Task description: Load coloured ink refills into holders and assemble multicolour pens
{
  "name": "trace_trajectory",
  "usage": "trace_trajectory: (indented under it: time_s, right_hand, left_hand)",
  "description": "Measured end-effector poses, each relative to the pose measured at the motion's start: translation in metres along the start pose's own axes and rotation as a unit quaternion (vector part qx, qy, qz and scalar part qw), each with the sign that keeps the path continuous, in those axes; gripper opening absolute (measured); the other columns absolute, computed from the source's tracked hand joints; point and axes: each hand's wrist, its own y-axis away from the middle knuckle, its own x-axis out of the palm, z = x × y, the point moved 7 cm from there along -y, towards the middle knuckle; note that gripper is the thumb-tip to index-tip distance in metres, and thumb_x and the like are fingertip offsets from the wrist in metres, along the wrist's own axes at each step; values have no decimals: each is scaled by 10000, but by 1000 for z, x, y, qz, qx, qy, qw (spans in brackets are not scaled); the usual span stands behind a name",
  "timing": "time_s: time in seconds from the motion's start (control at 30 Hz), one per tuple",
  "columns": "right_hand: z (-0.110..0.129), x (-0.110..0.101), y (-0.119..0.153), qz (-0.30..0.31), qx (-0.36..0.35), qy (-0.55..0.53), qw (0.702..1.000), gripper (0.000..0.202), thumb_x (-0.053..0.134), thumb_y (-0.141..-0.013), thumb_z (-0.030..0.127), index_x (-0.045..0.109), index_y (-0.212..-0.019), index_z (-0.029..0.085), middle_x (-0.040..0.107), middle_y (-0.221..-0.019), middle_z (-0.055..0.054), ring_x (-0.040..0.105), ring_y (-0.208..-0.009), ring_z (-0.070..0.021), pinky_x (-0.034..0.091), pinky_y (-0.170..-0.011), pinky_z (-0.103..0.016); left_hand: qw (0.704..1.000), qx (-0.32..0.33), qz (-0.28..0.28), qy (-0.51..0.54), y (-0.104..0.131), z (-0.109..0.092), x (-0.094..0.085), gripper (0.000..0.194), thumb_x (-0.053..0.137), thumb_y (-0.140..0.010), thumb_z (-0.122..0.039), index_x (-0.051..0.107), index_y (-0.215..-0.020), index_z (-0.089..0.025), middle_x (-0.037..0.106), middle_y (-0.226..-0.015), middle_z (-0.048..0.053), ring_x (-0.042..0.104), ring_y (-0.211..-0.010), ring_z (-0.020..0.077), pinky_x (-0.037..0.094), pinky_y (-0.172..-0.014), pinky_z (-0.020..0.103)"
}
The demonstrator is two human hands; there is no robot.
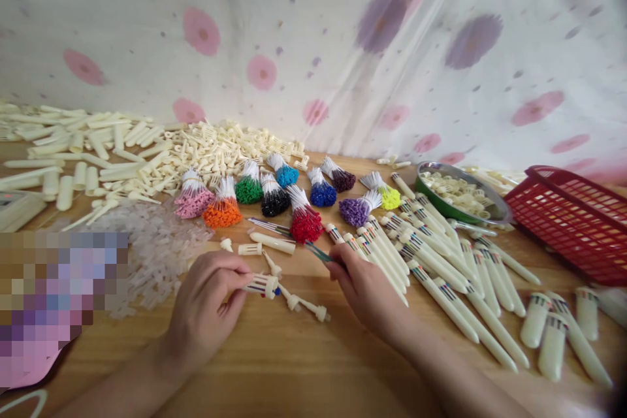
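My left hand [208, 304] is closed, pinching a slotted white pen part [263, 285] with colored bits at its right end, one of them blue. My right hand [369, 287] grips green tweezers [319, 252], whose tips reach the colored end of a bundle of red-tipped refills [305, 219]. I cannot tell whether the tips hold a refill. Just beyond my left hand lie a slotted sleeve [250, 249] and a white pen barrel [272, 242]. Small stemmed white pieces [313, 309] rest between the hands. A few loose refills [268, 226] lie left of the red bundle.
Several refill bundles, such as the orange one [222, 204], stand across the middle. White pen parts [215, 147] heap at back left, clear plastic pieces [151, 255] nearer. Assembled pens [441, 261], a green-sided bowl [418, 177] and a red basket [563, 215] occupy the right.
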Motion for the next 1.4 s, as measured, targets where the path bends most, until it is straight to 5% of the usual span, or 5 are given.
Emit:
trace_trajectory:
  time_s: [0.17, 0.37, 0.83, 1.2, 1.4]
  right_hand:
    - [22, -24, 19, -17, -32, -218, 975, 170, 391, -924, 320, 517, -896, 209, 579, -738, 1, 527, -645, -117, 400, -584, -209]
    - [38, 14, 34, 125, 70, -422, 895, 335, 347, -917, 461, 483, -786, 184, 575, -699, -7, 452, -513, -79, 363, -477, -189]
    - [49, 30, 35, 106, 95, -491, 860, 285, 387, -895, 465, 397, -788, 200, 657, -715, -34, 455, -449, -72, 347, -421, -180]
    - [48, 25, 33, 98, 79, -457, 880, 249, 377, -915, 404, 400, -768, 203, 655, -699, -8, 475, -458, -72, 362, -442, -171]
    - [48, -3, 21, 49, 10, -301, 952, 210, 386, -909, 261, 487, -741, 186, 612, -628, 10, 504, -487, -81, 385, -486, -182]
  left_hand:
    - [997, 59, -27, -49, -5, -13, -8, 179, 562, -739, -15, 532, -739, -191, 606, -712, 9, 588, -670, 149, 486, -624, 284]
    - [992, 80, -33, -92, -4, -15, -9, 163, 600, -740, -16, 553, -753, -171, 617, -743, 22, 587, -697, 162, 474, -655, 309]
    - [993, 54, -15, -104, 2, -7, -7, 151, 597, -751, -72, 580, -786, -217, 653, -768, 0, 611, -740, 179, 475, -705, 324]
    - [993, 60, -18, -101, -4, -12, -5, 180, 573, -753, -31, 544, -767, -208, 616, -755, 12, 589, -710, 168, 480, -658, 310]
    - [1000, -11, -5, -23, -8, -5, 3, 218, 521, -751, -1, 535, -808, -211, 595, -795, 19, 597, -738, 163, 511, -674, 301]
